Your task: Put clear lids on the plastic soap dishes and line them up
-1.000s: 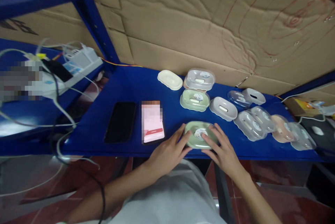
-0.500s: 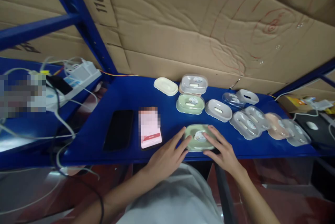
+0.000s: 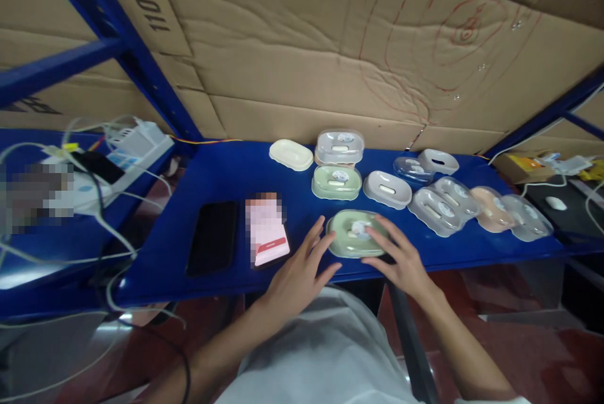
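A green soap box with a clear lid point(image 3: 353, 232) lies near the front edge of the blue shelf point(image 3: 226, 171). My left hand point(image 3: 297, 272) rests just left of it, fingers spread, fingertips close to its left rim. My right hand point(image 3: 399, 256) lies on its right side, fingers stretched over the lid's edge. Neither hand has lifted the box off the shelf.
Behind it stand a second green box point(image 3: 336, 182), a cream lid point(image 3: 291, 155), a clear-lidded box point(image 3: 339, 145) and several white, clear and pink boxes point(image 3: 436, 209) to the right. A black phone point(image 3: 212, 237) and a lit phone point(image 3: 267, 230) lie left. Power strips and cables point(image 3: 108, 158) sit far left.
The camera has tilted up and the view has shifted. My left hand has drawn slightly back from the green box; my right hand stays on its right side.
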Motion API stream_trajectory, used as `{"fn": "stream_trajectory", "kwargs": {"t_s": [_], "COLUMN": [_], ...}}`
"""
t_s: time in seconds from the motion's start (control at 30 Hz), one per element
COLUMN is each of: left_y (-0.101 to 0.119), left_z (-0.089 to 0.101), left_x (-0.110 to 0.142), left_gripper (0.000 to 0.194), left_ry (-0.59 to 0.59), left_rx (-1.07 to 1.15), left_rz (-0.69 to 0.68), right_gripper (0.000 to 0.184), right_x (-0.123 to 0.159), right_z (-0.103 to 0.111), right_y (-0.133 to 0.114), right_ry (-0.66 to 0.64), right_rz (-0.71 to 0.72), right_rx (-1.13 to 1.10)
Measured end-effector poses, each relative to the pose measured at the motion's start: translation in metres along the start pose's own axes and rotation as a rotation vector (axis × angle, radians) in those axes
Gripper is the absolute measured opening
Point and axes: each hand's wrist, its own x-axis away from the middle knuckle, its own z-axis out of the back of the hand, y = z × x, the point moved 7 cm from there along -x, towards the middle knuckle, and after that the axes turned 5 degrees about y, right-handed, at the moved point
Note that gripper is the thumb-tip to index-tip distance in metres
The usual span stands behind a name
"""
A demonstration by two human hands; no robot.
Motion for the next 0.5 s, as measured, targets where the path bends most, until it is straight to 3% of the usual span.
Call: {"fn": "stream_trajectory", "kwargs": {"t_s": [0.13, 0.2, 0.27, 0.37, 0.5], "left_y": [0.001, 0.002, 0.004, 0.009, 0.021], "left_z": [-0.001, -0.004, -0.006, -0.004, 0.017], "left_x": [0.003, 0.003, 0.004, 0.005, 0.008], "left_gripper": [0.048, 0.045, 0.041, 0.034, 0.028], "left_ry": [-0.02, -0.035, -0.031, -0.008, 0.031], "left_rx": [-0.048, -0.117, -0.175, -0.204, -0.05], "left_rz": [-0.017, -0.046, -0.093, -0.149, -0.241], "right_gripper": [0.073, 0.066, 0.062, 0.059, 0.066], "right_x": [-0.034, -0.069, -0.107, -0.15, -0.173], "right_z": [0.063, 0.079, 0.073, 0.042, 0.003], "right_y": [0.048, 0.075, 0.104, 0.145, 0.185], "right_ry": [0.239, 0.225, 0.1, -0.08, -0.15], "right_rz": [-0.197, -0.189, -0.132, -0.089, -0.177], "right_rx": [0.19, 0.319, 0.399, 0.399, 0.366]}}
